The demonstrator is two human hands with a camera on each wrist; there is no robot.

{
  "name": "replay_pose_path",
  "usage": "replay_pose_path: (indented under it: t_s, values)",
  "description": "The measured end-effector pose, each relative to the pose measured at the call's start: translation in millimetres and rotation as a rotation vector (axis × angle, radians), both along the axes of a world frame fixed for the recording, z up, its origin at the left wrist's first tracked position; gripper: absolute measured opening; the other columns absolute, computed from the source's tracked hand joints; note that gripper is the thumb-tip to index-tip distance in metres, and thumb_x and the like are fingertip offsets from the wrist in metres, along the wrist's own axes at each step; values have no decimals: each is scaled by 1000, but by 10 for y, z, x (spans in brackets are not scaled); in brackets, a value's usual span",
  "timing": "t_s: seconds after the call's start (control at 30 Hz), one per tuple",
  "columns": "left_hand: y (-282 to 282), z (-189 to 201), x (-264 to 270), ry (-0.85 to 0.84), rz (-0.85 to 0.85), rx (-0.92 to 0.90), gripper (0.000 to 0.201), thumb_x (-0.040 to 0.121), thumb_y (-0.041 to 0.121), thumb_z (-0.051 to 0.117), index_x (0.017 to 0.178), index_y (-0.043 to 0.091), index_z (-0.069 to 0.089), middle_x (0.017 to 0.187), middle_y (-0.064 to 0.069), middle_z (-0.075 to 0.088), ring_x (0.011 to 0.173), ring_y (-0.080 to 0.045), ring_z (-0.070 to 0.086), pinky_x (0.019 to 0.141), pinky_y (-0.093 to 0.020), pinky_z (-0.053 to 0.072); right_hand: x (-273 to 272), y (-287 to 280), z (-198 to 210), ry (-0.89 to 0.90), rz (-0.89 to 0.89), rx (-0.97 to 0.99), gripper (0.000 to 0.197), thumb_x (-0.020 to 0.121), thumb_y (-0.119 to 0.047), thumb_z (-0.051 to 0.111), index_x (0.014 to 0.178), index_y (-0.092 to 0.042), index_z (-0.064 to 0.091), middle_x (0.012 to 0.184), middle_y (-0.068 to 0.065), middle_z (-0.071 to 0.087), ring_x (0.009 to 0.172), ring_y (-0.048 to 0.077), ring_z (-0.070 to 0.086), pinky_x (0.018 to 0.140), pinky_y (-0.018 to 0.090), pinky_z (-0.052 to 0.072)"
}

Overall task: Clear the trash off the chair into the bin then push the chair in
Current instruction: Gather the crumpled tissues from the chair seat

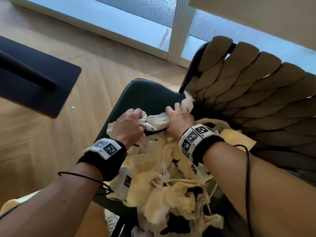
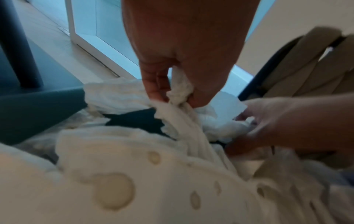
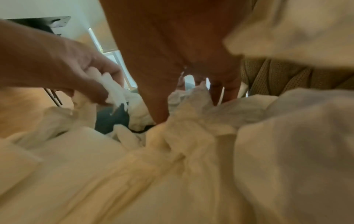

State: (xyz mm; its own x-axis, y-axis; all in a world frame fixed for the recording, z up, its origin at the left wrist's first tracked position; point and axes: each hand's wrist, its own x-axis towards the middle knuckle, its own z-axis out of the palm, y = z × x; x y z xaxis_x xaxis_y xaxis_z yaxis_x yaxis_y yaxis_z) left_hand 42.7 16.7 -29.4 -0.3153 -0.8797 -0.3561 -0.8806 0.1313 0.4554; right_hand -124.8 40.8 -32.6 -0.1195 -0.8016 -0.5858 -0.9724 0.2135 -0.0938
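A dark green chair seat point(image 1: 145, 94) carries a heap of crumpled, stained paper towels point(image 1: 164, 177), pale yellow and white. My left hand point(image 1: 130, 123) pinches a bunched towel point(image 2: 178, 87) at the pile's far left. My right hand point(image 1: 178, 117) digs into the towels point(image 3: 189, 106) by the backrest, fingers curled round a wad point(image 1: 188, 101). The beige woven backrest point(image 1: 248, 86) rises on the right. The bin is not in view.
Herringbone wood floor point(image 1: 42, 137) lies to the left. A black flat table base with a post point(image 1: 32, 76) stands at the far left. A window frame point(image 1: 177, 31) runs behind the chair. A pale tabletop edge point(image 1: 256, 17) hangs over the top right.
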Motion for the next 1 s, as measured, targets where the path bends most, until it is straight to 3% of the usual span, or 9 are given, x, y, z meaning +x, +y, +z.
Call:
replay_pose_path:
  t_s: [0.13, 0.23, 0.37, 0.53, 0.6, 0.67, 0.8, 0.87, 1.0]
  values:
    - [40, 211, 78, 226, 36, -23, 13, 82, 21, 65, 90, 15, 57, 83, 0, 58, 72, -17, 54, 62, -25, 40, -33, -22, 22, -223, -124, -129, 16, 89, -13, 51, 101, -12, 61, 107, 9, 58, 101, 26, 57, 83, 34, 48]
    - [80, 415, 119, 402, 131, 71, 28, 82, 22, 69, 106, 22, 54, 82, 6, 58, 67, -6, 54, 56, -9, 41, -31, -29, 231, -484, -331, -288, 11, 85, -12, 56, 87, -14, 67, 88, 3, 66, 85, 18, 62, 75, 30, 48]
    - [120, 649, 167, 702, 105, 425, 66, 82, 22, 73, 136, 37, 38, 109, 6, 57, 92, -9, 62, 78, -23, 55, 229, 137, 700, -845, -428, -252, 11, 90, -16, 61, 98, -14, 68, 89, 1, 69, 83, 12, 66, 71, 23, 55]
    - [149, 843, 198, 827, 146, 423, 20, 88, 11, 65, 107, 14, 62, 96, -10, 67, 85, -20, 67, 73, -30, 59, 405, 249, 1039, -933, -330, -266, 15, 92, -23, 61, 105, -20, 67, 95, -7, 69, 86, 5, 68, 75, 17, 56]
    - [142, 866, 307, 759, 195, 313, 6, 90, 13, 63, 96, 15, 65, 89, -6, 67, 82, -18, 67, 72, -29, 57, 349, 234, 1054, -881, -391, -365, 12, 91, -19, 60, 102, -19, 66, 93, -6, 69, 81, 9, 70, 70, 18, 57]
    - [140, 848, 489, 685, 243, 222, 5, 90, 15, 62, 92, 17, 65, 85, 1, 67, 82, -14, 65, 74, -31, 55, 279, 179, 926, -641, -383, -410, 17, 89, -21, 61, 106, -21, 63, 100, -3, 66, 88, 14, 68, 71, 17, 52]
    - [218, 787, 862, 621, 357, 168, 19, 86, 13, 63, 78, 30, 61, 73, 14, 65, 74, 1, 61, 68, -22, 50, 291, 132, 455, 8, -111, 231, 86, 71, -44, 77, 143, -27, 32, 144, 9, 35, 127, 31, 46, 95, 42, 49]
    - [284, 756, 969, 588, 370, 172, 20, 86, 11, 62, 78, 29, 60, 74, 14, 65, 72, -2, 62, 67, -20, 49, 355, 190, 275, 134, -25, 303, 81, 74, -38, 76, 141, -24, 32, 141, 11, 33, 119, 34, 51, 87, 43, 52]
    - [409, 618, 1108, 466, 390, 221, 9, 87, 18, 61, 94, 24, 60, 86, 6, 65, 81, -13, 63, 73, -30, 51, 351, 250, 146, 114, -1, 134, 48, 80, -24, 69, 122, -23, 46, 120, 8, 44, 92, 25, 55, 68, 35, 47]
